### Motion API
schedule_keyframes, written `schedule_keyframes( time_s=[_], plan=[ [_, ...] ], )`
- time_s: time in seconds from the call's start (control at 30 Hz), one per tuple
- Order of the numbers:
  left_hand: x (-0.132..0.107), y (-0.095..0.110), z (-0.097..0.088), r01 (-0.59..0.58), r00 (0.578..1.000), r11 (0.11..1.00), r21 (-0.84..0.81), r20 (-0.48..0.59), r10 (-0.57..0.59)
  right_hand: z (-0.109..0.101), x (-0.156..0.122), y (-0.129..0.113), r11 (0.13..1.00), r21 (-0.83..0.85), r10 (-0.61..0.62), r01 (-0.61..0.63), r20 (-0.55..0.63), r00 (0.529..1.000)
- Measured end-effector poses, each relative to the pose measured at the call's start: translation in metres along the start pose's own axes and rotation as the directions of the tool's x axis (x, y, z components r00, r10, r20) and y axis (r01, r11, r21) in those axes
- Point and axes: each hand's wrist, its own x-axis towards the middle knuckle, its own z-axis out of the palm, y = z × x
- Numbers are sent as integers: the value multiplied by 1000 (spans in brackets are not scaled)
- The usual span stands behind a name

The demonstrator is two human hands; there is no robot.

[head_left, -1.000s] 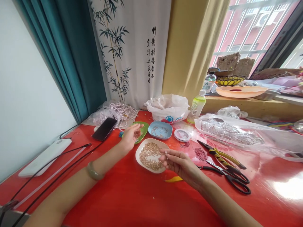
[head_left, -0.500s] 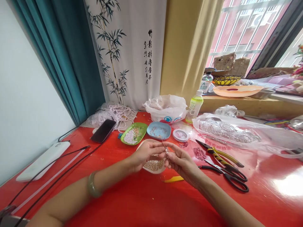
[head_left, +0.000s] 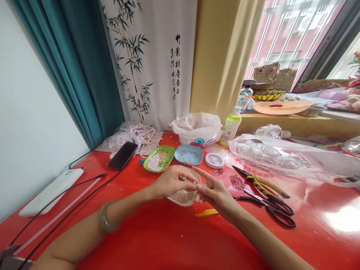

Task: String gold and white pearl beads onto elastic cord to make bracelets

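My left hand (head_left: 176, 182) and my right hand (head_left: 212, 190) meet over a pale bowl (head_left: 182, 205) of small gold beads (head_left: 181, 195). Pinched between the fingertips of both is a tiny pearl bead (head_left: 194, 183), mostly covered by the fingers. Any thread or wire on it is too fine to make out. The right index finger is stretched forward while its thumb presses in. Just below the right hand lies a pair of yellow tweezers (head_left: 207, 213). Behind the bowl are a green tray (head_left: 170, 149) with pearls and gold pieces and a blue tray (head_left: 200, 159) with small findings.
Pliers (head_left: 260, 187) and black-handled scissors (head_left: 277, 213) lie to the right on the red table (head_left: 157, 243). A drink bottle (head_left: 232, 127) and plastic bags (head_left: 197, 129) stand behind. A phone (head_left: 123, 155), a white power strip (head_left: 52, 192) and cables are left.
My left hand has shifted slightly, its fingers now bunched and curled down to the bead. The thin upright strand seen between the hands before no longer shows.
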Motion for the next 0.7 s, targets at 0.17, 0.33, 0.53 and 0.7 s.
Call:
schedule_keyframes(
  time_s=[0.17,0.33,0.53,0.7],
  plan=[
    [-2,-1,-1,-114,990,960,255,-48,130,0,0,1,1000,7,2,-2,30,1000],
    [-2,-5,0,-111,982,937,330,-107,154,1,0,0,999,-22,-34,35,42,999],
    [2,-14,-6,50,992,995,87,-121,-39,4,0,-1,986,-159,-66,58,-50,997],
    [6,-18,-8,87,989,995,43,-123,-81,7,0,-2,981,-177,-92,80,-60,994]
  ],
)
